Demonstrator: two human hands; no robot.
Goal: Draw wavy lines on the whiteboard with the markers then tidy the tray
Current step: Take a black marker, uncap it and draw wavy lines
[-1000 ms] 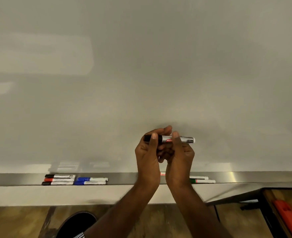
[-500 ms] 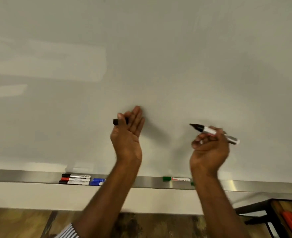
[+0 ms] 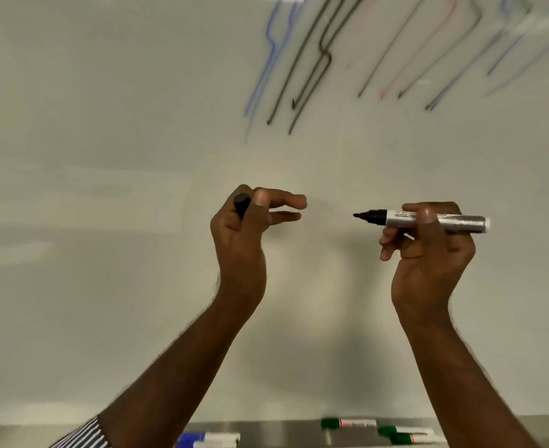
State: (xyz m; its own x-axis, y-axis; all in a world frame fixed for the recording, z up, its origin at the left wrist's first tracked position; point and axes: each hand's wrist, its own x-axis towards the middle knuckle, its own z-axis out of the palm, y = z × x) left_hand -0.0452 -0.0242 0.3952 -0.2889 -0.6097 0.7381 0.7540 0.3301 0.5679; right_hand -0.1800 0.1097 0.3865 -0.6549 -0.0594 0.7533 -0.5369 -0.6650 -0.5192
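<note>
Fingers and thumb of our right hand (image 3: pixel 428 250) pinch the black marker (image 3: pixel 428 219) around its silver barrel, the bare tip pointing toward 9 o'clock and clear of the whiteboard (image 3: pixel 105 156). Our left hand (image 3: pixel 244 234) holds the black cap (image 3: pixel 241 204) tucked between thumb and palm, its outer fingers (image 3: pixel 287 202) reaching loosely toward 3 o'clock.

Lines already drawn, in blue, black and red, sit at 12 to 1 o'clock on the board. At 6 o'clock the tray (image 3: pixel 282 431) holds blue markers (image 3: pixel 208 439) and green markers (image 3: pixel 392 433).

To draw well, we judge we should turn the tip to face the board, land it on a bare patch beside the existing lines, keep light even pressure, and let the wrist swing for smooth waves. We should keep the cap in hand so the marker can be closed before going to the tray.
</note>
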